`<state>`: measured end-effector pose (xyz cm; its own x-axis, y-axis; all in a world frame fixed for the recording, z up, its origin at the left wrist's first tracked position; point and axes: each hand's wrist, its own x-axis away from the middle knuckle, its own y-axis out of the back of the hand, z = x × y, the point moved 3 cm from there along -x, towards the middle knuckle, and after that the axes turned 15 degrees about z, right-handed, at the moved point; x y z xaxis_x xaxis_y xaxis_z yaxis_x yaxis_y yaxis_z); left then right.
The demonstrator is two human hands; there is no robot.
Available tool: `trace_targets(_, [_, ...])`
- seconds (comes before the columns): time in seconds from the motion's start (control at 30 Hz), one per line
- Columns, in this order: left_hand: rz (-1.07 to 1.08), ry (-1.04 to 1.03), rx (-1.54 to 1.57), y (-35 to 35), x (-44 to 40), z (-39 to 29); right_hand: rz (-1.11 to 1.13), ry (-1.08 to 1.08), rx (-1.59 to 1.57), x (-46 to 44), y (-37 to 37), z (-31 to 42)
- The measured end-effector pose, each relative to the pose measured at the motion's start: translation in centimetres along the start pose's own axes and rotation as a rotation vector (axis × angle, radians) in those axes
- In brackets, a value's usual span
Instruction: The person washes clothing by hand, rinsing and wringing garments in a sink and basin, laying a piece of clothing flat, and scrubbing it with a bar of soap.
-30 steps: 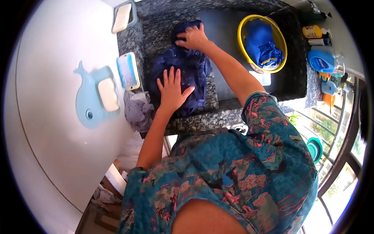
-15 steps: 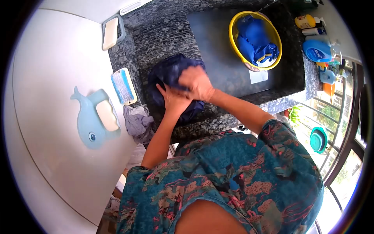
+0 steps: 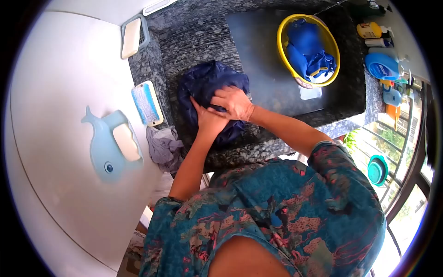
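Note:
Dark blue wet cloth [image 3: 207, 78] lies bunched on the speckled stone slab [image 3: 196, 44] left of the basin. My right hand [image 3: 233, 102] has its fingers curled into a fold of this cloth. Just left of it, my left hand [image 3: 210, 120] presses on the cloth, its thumb visible and its other fingers hidden under the fabric and my right hand. A yellow tub [image 3: 282, 55] with bright blue clothes [image 3: 307, 39] stands in the dark basin [image 3: 258, 41].
A brush [image 3: 147, 104], a soap bar [image 3: 131, 38] in a dish and a grey rag [image 3: 162, 147] lie along the left ledge. A whale-shaped holder [image 3: 104, 147] hangs on the white wall. Bottles [image 3: 382, 66] line the right ledge.
Both hands have come together on the cloth, the right one moving down from its far end. The cloth is gathered into a rounder bunch. The camera view has shifted slightly.

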<state>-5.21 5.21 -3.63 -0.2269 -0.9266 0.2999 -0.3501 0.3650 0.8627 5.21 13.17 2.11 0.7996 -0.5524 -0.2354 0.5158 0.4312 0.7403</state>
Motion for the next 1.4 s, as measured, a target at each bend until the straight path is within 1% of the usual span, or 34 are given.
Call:
trace_targets(0.03, [0.343,0.112,-0.037,2.0,-0.3,-1.0,-0.05,0.09,-0.079,0.7,-1.8,-2.1])
trace_targets(0.07, [0.195,0.154,-0.083,2.1,-0.6,-1.1,-0.056,-0.118,0.059,-0.6,-3.5,-5.6])
trace_targets(0.1, [0.048,0.196,-0.122,2.2,-0.7,-1.3,-0.132,-0.308,0.105,-2.9,-3.3,-8.1])
trace_targets(0.13, [0.094,0.185,-0.159,2.9,-0.9,-1.8,-0.121,-0.564,0.166,-4.8,-3.5,-10.8])
trace_targets(0.17, [0.104,0.183,-0.179,2.9,-0.7,-1.8,-0.266,-0.5,0.273,-6.0,-2.9,-12.5])
trace_targets(0.2, [0.117,0.197,-0.174,2.8,-0.6,-2.0,-0.218,-0.473,0.397,-6.7,-2.7,-12.8])
trace_targets(0.3, [0.075,0.183,-0.147,2.7,-0.5,-1.8,-0.166,-0.592,0.227,-5.1,-2.3,-10.1])
trace_targets(0.33, [0.051,0.167,-0.128,2.3,-0.5,-1.8,-0.032,-0.671,-0.11,-3.8,-1.3,-8.5])
trace_targets(0.37, [0.159,0.154,-0.113,1.7,-0.5,-1.7,-0.045,-0.581,-0.101,-2.3,-0.3,-5.4])
trace_targets(0.43, [0.369,0.132,-0.094,0.7,-0.9,-1.0,-0.089,-0.278,0.157,0.8,0.0,0.1])
trace_targets(0.47, [0.193,-0.014,0.202,1.8,-0.8,-1.5,-0.098,-0.128,0.157,1.7,-1.4,-1.1])
trace_targets(0.5, [0.202,0.07,0.1,2.4,-0.8,-1.7,-0.108,0.025,0.15,2.1,-3.2,-2.6])
trace_targets(0.57, [0.207,0.242,-0.11,3.3,-1.4,-2.2,-0.014,-0.207,0.357,-2.6,-3.0,-6.9])
trace_targets(0.6, [0.064,0.202,-0.109,2.3,-1.4,-1.9,0.023,-0.453,0.444,-5.1,-4.1,-10.5])
trace_targets(0.63, [0.105,0.213,-0.144,2.5,-1.4,-2.0,-0.034,-0.598,0.405,-7.2,-3.8,-13.2])
trace_targets(0.67, [0.107,0.215,-0.149,2.4,-1.4,-1.9,0.019,-0.667,0.422,-8.9,-3.6,-14.1])
trace_targets(0.77, [0.098,0.212,-0.147,2.6,-1.1,-1.8,-0.143,-0.573,0.522,-9.0,-2.2,-12.6])
trace_targets(0.8, [0.086,0.209,-0.135,2.6,-1.4,-2.0,-0.058,-0.695,0.378,-7.6,-2.3,-12.0])
trace_targets(0.83, [0.08,0.2,-0.121,2.6,-1.4,-2.3,-0.023,-0.764,0.124,-6.0,-2.4,-11.0])
trace_targets(0.87, [0.076,0.198,-0.11,2.7,-1.3,-2.4,0.008,-0.704,0.03,-4.5,-1.4,-8.3])
trace_targets(0.9, [0.069,0.199,-0.104,2.9,-1.3,-2.2,0.017,-0.6,0.037,-2.8,-1.3,-5.5])
trace_targets(0.93, [0.194,0.179,-0.134,2.6,-1.2,-2.0,-0.014,-0.414,0.123,-1.3,-0.6,-2.1])
trace_targets(0.97, [0.264,0.145,-0.037,1.8,-1.4,-1.5,0.01,-0.179,0.166,0.5,-1.2,-0.6])
trace_targets(1.0, [0.334,0.118,0.062,1.0,-1.6,-1.0,0.033,-0.138,0.192,1.1,-2.5,-2.3])
trace_targets(1.03, [0.406,0.232,-0.08,2.2,-1.8,-1.7,0.052,-0.094,0.218,0.6,-3.5,-4.8])
trace_targets(1.07, [0.121,0.208,-0.076,2.7,-1.8,-1.9,0.027,-0.215,0.263,-2.0,-3.7,-7.7])
trace_targets(1.1, [0.026,0.191,-0.084,2.6,-1.8,-1.9,0.0,-0.385,0.447,-4.9,-3.7,-10.6])
trace_targets(1.13, [0.062,0.2,-0.085,2.7,-1.4,-2.3,-0.041,-0.514,0.39,-7.1,-3.5,-14.0])
trace_targets(1.17, [0.082,0.202,-0.093,3.2,-1.7,-2.1,-0.075,-0.567,0.439,-8.8,-3.4,-15.2])
trace_targets(1.2, [0.069,0.21,-0.113,3.5,-2.4,-1.6,-0.032,-0.588,0.458,-9.4,-3.9,-15.9])
trace_targets(1.3, [0.077,0.218,-0.106,3.0,-1.8,-2.1,-0.062,-0.707,0.335,-8.1,-2.6,-13.8])
trace_targets(1.33, [0.045,0.203,-0.102,2.9,-1.9,-2.2,0.026,-0.768,0.165,-7.2,-2.4,-13.0])
trace_targets(1.37, [0.021,0.195,-0.099,2.8,-1.7,-2.0,0.131,-0.771,-0.121,-6.2,-0.9,-10.2])
trace_targets(1.4, [0.107,0.139,-0.002,2.4,-1.5,-1.8,0.047,-0.541,-0.087,-4.5,-0.3,-6.8])
